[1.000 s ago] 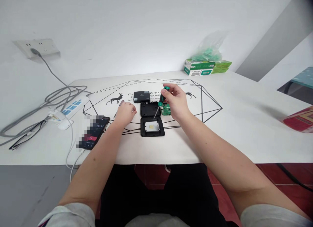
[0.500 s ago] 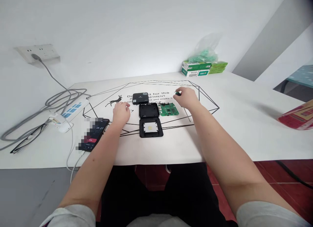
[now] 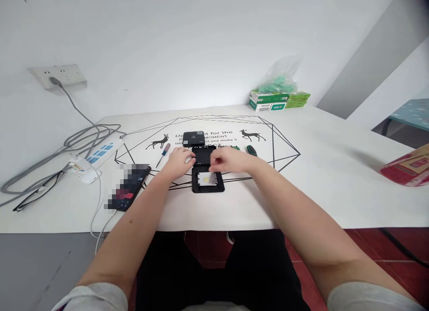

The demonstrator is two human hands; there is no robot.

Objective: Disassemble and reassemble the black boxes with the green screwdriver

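Note:
A black plastic case lies opened in two halves, an upper shell (image 3: 203,156) and a lower part (image 3: 197,187) with a silvery plate (image 3: 211,179) in it. Close by the upper shell's left edge is my left hand (image 3: 179,162), fingers bent and a gap between thumb and fingers. My right hand (image 3: 229,159) is over the case's right side, fingers curled together; whatever they pinch, if anything, is hidden. Behind that hand, only slivers of the green circuit board (image 3: 236,148) show. A screwdriver with a dark green handle (image 3: 251,150) rests to its right.
A second screwdriver (image 3: 164,153) lies left of my left hand. Behind the case sits a black box (image 3: 193,139). Farther left are a phone (image 3: 132,186), a power strip (image 3: 103,154) and coiled grey cable (image 3: 90,134). Green boxes (image 3: 268,101) stand at the back right.
My right hand has let go of the green-handled screwdriver and moved left over the case and board. My left hand has shifted right to the case, uncovering the other screwdriver.

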